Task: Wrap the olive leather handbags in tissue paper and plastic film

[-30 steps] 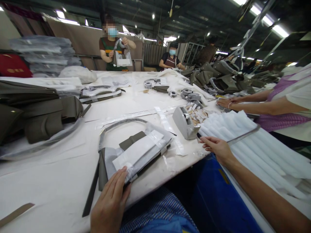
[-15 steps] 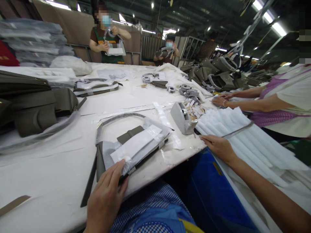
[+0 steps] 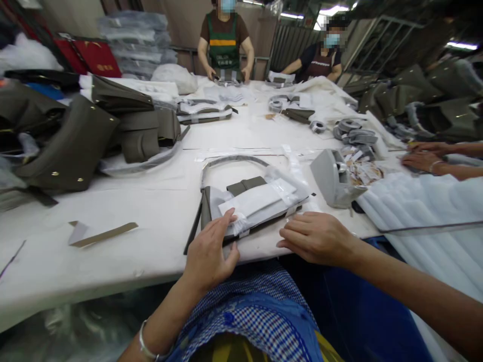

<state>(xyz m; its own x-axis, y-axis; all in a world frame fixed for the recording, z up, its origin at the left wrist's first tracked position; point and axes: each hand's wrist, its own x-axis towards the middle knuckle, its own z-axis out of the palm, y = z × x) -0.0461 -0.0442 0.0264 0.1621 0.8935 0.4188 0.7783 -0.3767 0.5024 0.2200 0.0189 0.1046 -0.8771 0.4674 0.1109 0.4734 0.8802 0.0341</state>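
A dark olive handbag [image 3: 246, 186] lies flat on the table, its wrapped handle [image 3: 236, 159] arched away from me. White paper or foam wrapping [image 3: 260, 201] covers most of its front, with shiny clear tape at both ends. My left hand [image 3: 211, 251] is open at the bag's near left corner, fingertips resting on the wrapping and thumb apart below the edge. Close to the bag's near right edge, my right hand [image 3: 317, 236] is closed, fingers bent and pressed together. Whatever it pinches is hidden or too small to name.
A grey tape dispenser [image 3: 332, 178] stands right of the bag, beside stacked white foam sheets [image 3: 426, 211]. More olive bags [image 3: 75, 146] are piled at left. Wrapped straps [image 3: 352, 131] lie farther back. Co-workers [image 3: 224, 42] stand across the table; another person's hands [image 3: 426, 156] are at right.
My right hand has moved left from beside the tape dispenser to the bag's near edge. My left hand has loosened at the corner. The view has turned left, and the co-worker opposite has lowered both hands.
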